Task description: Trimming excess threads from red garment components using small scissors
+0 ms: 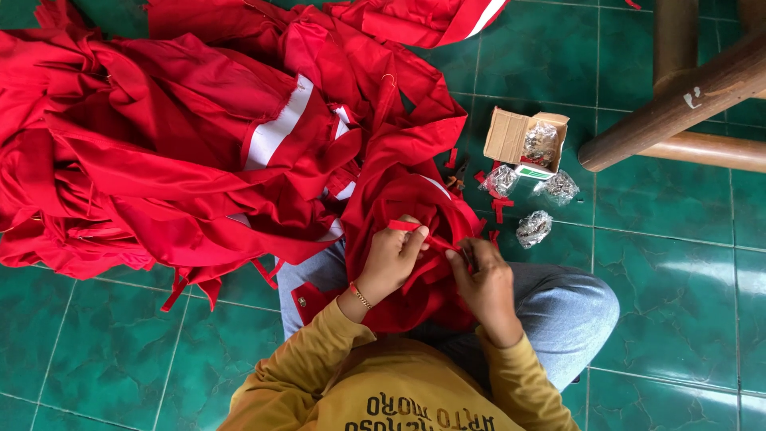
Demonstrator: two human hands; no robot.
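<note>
- The person sat on the green tiled floor (678, 319) at the lower middle of the frame, in a mustard long-sleeved top and grey trousers, knees spread.
- A red garment (407, 199) lay bunched over the lap, just above the two hands at the centre of the frame.
- The left hand (391, 259), with a thin bracelet at the wrist, had its fingers curled in, pinching one end of a narrow red strip (419, 231) against the cloth.
- The right hand (487, 283) was closed too, thumb and fingertips nipping the other end of that strip, right of centre.
- A big heap of red clothing with white bands (183, 136) filled the upper left of the frame and ran into the garment on the lap.
- An open cardboard box (511, 136) stood at upper right of centre; three small clear bags of shiny bits (533, 227) lay just beside it.
- Red scraps (499, 206) were scattered between the box and the garment.
- Brown wooden furniture legs (678, 104) crossed the upper right corner.
</note>
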